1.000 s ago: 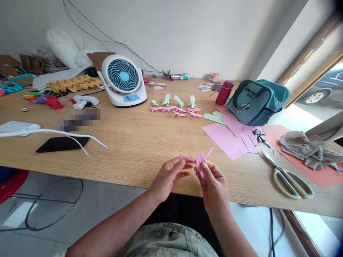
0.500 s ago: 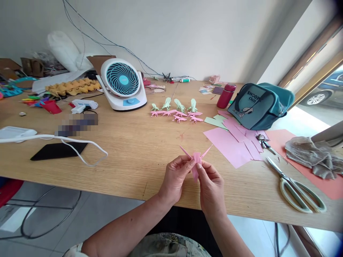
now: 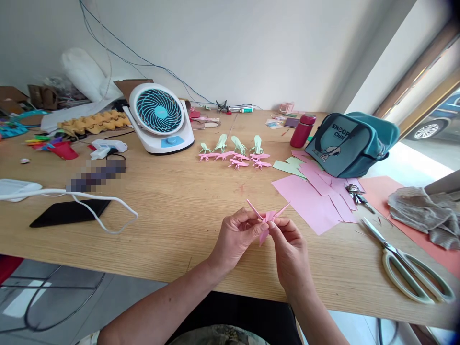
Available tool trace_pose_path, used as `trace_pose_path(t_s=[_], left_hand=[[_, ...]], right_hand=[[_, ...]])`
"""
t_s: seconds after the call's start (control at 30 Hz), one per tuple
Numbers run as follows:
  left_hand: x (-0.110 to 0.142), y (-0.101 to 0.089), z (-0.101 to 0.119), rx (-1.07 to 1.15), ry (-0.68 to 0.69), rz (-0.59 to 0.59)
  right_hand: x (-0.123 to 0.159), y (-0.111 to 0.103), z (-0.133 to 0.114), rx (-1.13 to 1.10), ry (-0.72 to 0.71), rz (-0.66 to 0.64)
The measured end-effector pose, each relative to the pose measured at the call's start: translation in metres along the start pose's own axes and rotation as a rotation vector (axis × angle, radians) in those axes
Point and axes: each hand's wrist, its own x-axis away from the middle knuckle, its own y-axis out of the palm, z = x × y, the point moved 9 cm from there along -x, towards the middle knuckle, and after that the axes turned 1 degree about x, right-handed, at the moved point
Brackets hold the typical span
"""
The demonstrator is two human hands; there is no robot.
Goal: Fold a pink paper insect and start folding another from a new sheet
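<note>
Your left hand [image 3: 233,237] and right hand [image 3: 292,245] both pinch the paper [image 3: 270,216] between thumb and fingers, over the tabletop [image 3: 172,215] by its near edge; gripping from both sides likely steadies its folds.

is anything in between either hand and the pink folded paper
Nothing visible: the left hand and right hand both touch the pink folded paper directly. The large pink sheet lies off beyond the right hand, not between.

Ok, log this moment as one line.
left hand: pinching pink folded paper | right hand: pinching same piece | scissors: lying on table, right of both hands
</note>
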Motion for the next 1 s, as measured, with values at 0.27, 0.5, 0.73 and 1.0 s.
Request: trace_pose_path(t_s=[0.27, 0.5, 0.73, 1.0], left_hand=[[-0.011, 0.006, 0.006, 0.070, 0.000, -0.036], [-0.011, 0.010, 0.021, -0.061, 0.142, -0.089], [-0.008, 0.021, 0.014, -0.091, -0.114, -0.136], [-0.012, 0.020, 0.024, -0.287, 0.099, -0.063]], right_hand=[[-0.002, -0.001, -0.002, -0.013, -0.035, 0.009], [-0.001, 0.003, -0.006, -0.009, -0.053, -0.038], [0.003, -0.003, -0.020, 0.121, -0.168, 0.013], [0.003, -0.010, -0.014, 0.214, -0.141, 0.010]])
